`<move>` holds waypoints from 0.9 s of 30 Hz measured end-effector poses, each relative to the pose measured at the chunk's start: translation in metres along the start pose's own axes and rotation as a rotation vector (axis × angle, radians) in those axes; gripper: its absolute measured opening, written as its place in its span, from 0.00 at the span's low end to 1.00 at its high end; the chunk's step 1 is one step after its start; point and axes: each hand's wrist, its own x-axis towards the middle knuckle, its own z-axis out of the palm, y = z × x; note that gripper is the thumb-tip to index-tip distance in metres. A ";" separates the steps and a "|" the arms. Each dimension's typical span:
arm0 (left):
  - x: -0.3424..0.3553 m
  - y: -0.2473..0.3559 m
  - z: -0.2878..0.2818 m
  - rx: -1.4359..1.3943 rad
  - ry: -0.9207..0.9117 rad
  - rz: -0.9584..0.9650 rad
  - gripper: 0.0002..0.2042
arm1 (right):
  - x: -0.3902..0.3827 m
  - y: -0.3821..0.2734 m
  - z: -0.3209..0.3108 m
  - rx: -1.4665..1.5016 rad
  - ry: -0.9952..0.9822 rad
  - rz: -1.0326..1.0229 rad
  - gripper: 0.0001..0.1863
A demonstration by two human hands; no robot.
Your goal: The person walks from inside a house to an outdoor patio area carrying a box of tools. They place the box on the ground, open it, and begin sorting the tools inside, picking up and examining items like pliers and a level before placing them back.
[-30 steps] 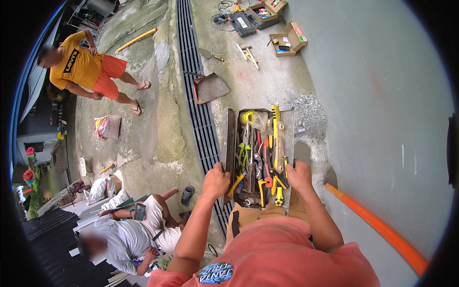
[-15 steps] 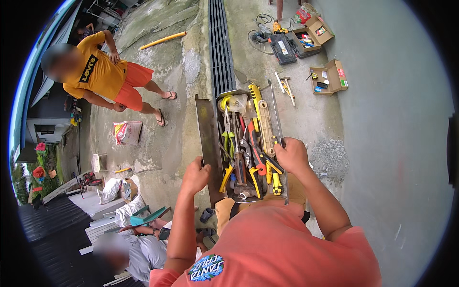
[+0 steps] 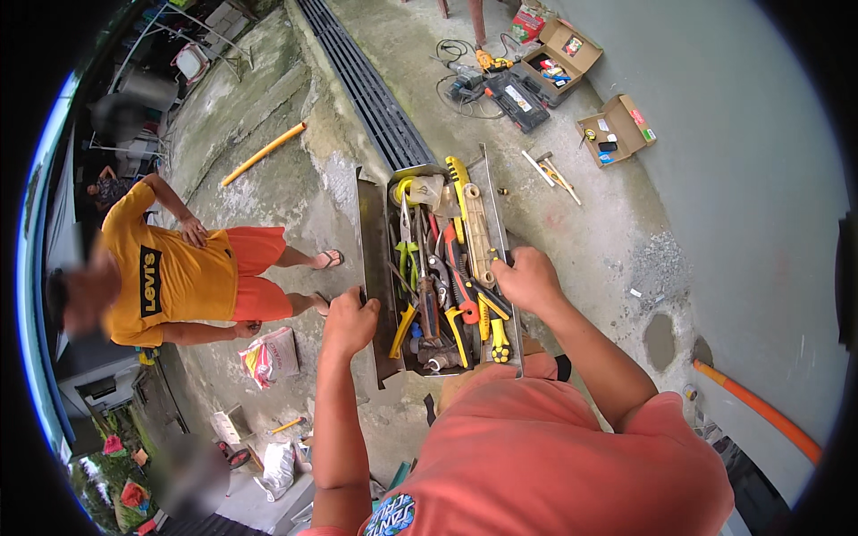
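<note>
An opened metal toolbox [image 3: 372, 268] is held in front of my body, packed with hand tools. My left hand [image 3: 350, 323] is closed round the edge of its left lid flap. On the opposite side, my right hand [image 3: 529, 284] grips the right flap's edge, fingers partly hidden. Inside lie pliers with green handles [image 3: 407, 261], snips with yellow handles [image 3: 458, 335], a red-and-black tool [image 3: 458, 272], and a long yellow tool [image 3: 458, 192]. A beige plastic piece with round ends [image 3: 479, 223] lies along the right side. Tools deeper down are covered by those on top.
A person in a yellow shirt [image 3: 192, 277] stands left, beside a printed sack [image 3: 270, 355]. A drain grate [image 3: 362, 80] runs ahead; a yellow pipe [image 3: 264, 154] lies left of it. Ahead right are a black case [image 3: 517, 101], a cardboard box [image 3: 626, 125] and a hammer [image 3: 559, 177]. An orange pipe [image 3: 769, 413] lies right.
The whole view has turned, with the ground swinging round. The orange pipe has come into sight at right, and the seated person at lower left is mostly out of it. Both hands keep their hold.
</note>
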 end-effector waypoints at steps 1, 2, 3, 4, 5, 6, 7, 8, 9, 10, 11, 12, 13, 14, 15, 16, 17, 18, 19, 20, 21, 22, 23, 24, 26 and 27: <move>0.020 0.002 -0.005 0.031 -0.008 -0.011 0.18 | 0.016 -0.002 0.012 -0.011 0.025 0.021 0.24; 0.031 0.006 -0.010 0.091 -0.082 -0.011 0.17 | 0.026 0.001 0.019 0.046 0.021 0.016 0.24; 0.036 0.010 -0.012 0.092 -0.023 0.033 0.17 | 0.028 0.009 0.024 0.039 -0.064 0.113 0.24; 0.034 0.016 -0.012 0.105 -0.009 0.042 0.17 | 0.029 0.016 0.028 0.143 -0.045 0.046 0.25; 0.030 0.019 -0.011 0.095 0.052 0.084 0.16 | 0.026 0.024 0.031 0.181 -0.039 0.011 0.26; 0.027 0.019 -0.010 0.147 0.071 0.106 0.15 | 0.017 0.032 0.033 0.158 -0.078 0.100 0.27; 0.039 0.018 -0.012 0.167 0.004 0.051 0.15 | 0.024 0.033 0.038 0.180 -0.035 0.110 0.27; 0.052 0.012 -0.012 0.175 -0.032 0.025 0.15 | 0.029 0.031 0.047 0.060 -0.058 0.183 0.27; 0.068 0.001 -0.016 0.181 -0.099 -0.008 0.15 | 0.043 0.028 0.055 0.077 -0.062 0.138 0.27; 0.110 -0.013 -0.023 0.155 -0.122 -0.020 0.16 | 0.075 0.003 0.080 0.146 -0.086 0.070 0.27; 0.173 -0.024 -0.031 0.163 -0.084 0.064 0.16 | 0.122 -0.027 0.107 0.147 -0.166 0.068 0.27; 0.255 -0.029 -0.041 0.193 -0.087 0.096 0.16 | 0.194 -0.050 0.126 0.256 -0.218 0.116 0.27; 0.340 -0.029 -0.045 0.196 -0.074 0.077 0.16 | 0.283 -0.058 0.137 0.291 -0.173 0.156 0.26; 0.428 -0.023 -0.047 0.249 -0.104 0.094 0.17 | 0.352 -0.063 0.146 0.263 -0.131 0.221 0.25; 0.502 -0.015 -0.049 0.293 -0.168 0.052 0.18 | 0.414 -0.064 0.151 0.277 -0.030 0.225 0.25; 0.555 -0.009 -0.049 0.298 -0.182 0.080 0.18 | 0.456 -0.063 0.156 0.281 -0.060 0.286 0.24; 0.590 0.000 -0.047 0.310 -0.205 0.121 0.18 | 0.480 -0.058 0.156 0.284 -0.019 0.335 0.23; 0.620 0.013 -0.039 0.363 -0.257 0.093 0.19 | 0.496 -0.053 0.156 0.262 -0.033 0.422 0.23; 0.645 0.029 -0.033 0.360 -0.214 0.217 0.19 | 0.509 -0.048 0.155 0.278 -0.009 0.434 0.23; 0.669 0.048 -0.023 0.395 -0.225 0.286 0.19 | 0.524 -0.038 0.152 0.310 0.107 0.450 0.23; 0.693 0.065 -0.011 0.429 -0.215 0.357 0.20 | 0.535 -0.032 0.154 0.339 0.171 0.461 0.23; 0.718 0.081 0.007 0.445 -0.254 0.423 0.20 | 0.544 -0.019 0.158 0.333 0.253 0.527 0.23; 0.747 0.094 0.027 0.459 -0.272 0.491 0.21 | 0.562 -0.006 0.166 0.356 0.240 0.587 0.23; 0.786 0.106 0.042 0.468 -0.305 0.558 0.21 | 0.587 0.003 0.180 0.372 0.301 0.626 0.23; 0.877 0.128 0.087 0.499 -0.353 0.655 0.21 | 0.650 0.033 0.212 0.436 0.393 0.665 0.23; 0.916 0.133 0.117 0.550 -0.367 0.676 0.21 | 0.680 0.058 0.230 0.452 0.367 0.760 0.23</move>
